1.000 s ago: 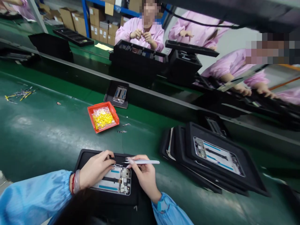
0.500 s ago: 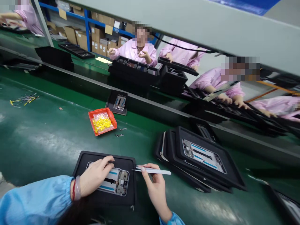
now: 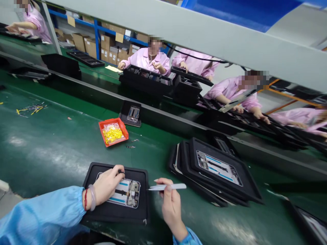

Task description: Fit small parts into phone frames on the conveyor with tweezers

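A black foam tray (image 3: 143,211) lies in front of me on the green belt, with an opened phone frame (image 3: 127,193) in it. My left hand (image 3: 108,185) rests on the frame's left part, fingers curled, fingertips pressing at its top edge. My right hand (image 3: 171,204) hovers just right of the tray, closed on white tweezers (image 3: 167,186) whose tips point left toward the frame.
An orange bin (image 3: 113,131) of yellow parts sits farther up the belt, with small loose parts beside it. A stack of black trays (image 3: 217,170) with another phone frame lies to the right. Across the belt, people in pink coats work behind black trays (image 3: 150,80).
My right hand with the tweezers has drawn away from the phone frame to the right, off the tray. My left hand stays on the frame. The view has tilted upward.
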Demonstrator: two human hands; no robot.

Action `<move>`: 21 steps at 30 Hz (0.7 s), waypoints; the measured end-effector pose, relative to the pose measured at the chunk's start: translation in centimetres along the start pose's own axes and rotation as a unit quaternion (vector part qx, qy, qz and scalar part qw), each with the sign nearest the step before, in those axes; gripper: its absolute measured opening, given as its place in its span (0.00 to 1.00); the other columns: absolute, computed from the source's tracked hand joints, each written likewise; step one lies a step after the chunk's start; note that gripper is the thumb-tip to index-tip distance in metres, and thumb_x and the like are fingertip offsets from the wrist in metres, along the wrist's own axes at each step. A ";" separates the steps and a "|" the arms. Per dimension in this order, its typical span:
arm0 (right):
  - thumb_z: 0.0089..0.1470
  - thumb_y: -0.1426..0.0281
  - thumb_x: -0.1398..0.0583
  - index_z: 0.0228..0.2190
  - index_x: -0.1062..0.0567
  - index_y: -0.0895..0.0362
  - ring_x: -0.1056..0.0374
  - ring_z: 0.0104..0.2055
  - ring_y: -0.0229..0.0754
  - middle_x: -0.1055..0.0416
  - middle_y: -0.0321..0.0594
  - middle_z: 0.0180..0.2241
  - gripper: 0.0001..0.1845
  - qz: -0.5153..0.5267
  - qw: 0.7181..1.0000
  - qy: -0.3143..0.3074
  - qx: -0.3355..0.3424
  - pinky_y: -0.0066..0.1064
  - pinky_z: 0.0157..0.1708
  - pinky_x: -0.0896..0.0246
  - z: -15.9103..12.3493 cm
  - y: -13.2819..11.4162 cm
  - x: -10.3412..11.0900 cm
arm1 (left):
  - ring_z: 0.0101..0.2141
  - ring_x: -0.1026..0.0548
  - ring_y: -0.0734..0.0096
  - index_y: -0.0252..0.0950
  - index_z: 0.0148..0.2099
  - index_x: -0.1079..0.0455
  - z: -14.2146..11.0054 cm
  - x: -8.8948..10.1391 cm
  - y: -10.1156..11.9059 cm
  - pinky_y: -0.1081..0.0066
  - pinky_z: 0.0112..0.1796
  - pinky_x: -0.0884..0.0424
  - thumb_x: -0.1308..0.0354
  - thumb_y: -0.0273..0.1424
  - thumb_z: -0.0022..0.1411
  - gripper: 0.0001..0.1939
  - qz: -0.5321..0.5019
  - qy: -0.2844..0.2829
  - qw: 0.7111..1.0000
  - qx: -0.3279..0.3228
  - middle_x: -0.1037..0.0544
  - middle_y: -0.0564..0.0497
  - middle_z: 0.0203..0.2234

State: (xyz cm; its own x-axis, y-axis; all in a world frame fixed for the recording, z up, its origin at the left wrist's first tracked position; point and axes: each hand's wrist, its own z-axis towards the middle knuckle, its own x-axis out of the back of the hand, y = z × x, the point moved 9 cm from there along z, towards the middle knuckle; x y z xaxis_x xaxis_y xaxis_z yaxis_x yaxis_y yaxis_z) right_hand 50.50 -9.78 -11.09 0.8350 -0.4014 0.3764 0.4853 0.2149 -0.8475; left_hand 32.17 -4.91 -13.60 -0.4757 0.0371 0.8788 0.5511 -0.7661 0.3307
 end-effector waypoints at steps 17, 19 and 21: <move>0.58 0.61 0.42 0.31 0.39 0.53 0.30 0.18 0.38 0.31 0.31 0.19 0.12 0.113 0.988 -0.045 -0.091 0.26 0.19 0.32 -0.2 1.6 -6.7 | 0.28 0.26 0.72 0.36 0.37 0.34 0.7 0.0 -1.3 0.72 0.33 0.28 0.58 0.24 0.65 0.12 -0.077 -0.055 0.994 0.048 0.30 0.48 0.39; 0.59 0.61 0.43 0.35 0.38 0.53 0.30 0.18 0.38 0.30 0.32 0.20 0.10 0.103 0.990 -0.042 -0.082 0.27 0.19 0.32 -0.1 1.5 -6.6 | 0.28 0.26 0.72 0.36 0.37 0.33 0.7 0.0 -1.3 0.72 0.33 0.28 0.58 0.24 0.65 0.12 -0.080 -0.058 0.994 0.050 0.30 0.48 0.39; 0.60 0.62 0.44 0.41 0.38 0.55 0.31 0.18 0.38 0.30 0.32 0.20 0.12 0.088 0.992 -0.053 -0.074 0.28 0.19 0.32 -0.1 1.4 -6.7 | 0.29 0.26 0.72 0.36 0.37 0.33 0.6 -0.2 -1.4 0.72 0.33 0.28 0.57 0.24 0.65 0.11 -0.081 -0.064 0.993 0.053 0.30 0.48 0.39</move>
State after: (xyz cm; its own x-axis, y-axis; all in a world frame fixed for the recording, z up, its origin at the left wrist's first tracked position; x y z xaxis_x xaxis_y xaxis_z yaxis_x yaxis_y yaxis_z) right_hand 45.57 -6.83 -14.86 0.9297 -0.2722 0.2481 0.2927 0.1370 -0.9463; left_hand 31.95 -3.45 -13.98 -0.4770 0.2410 0.8452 0.5468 -0.6715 0.5001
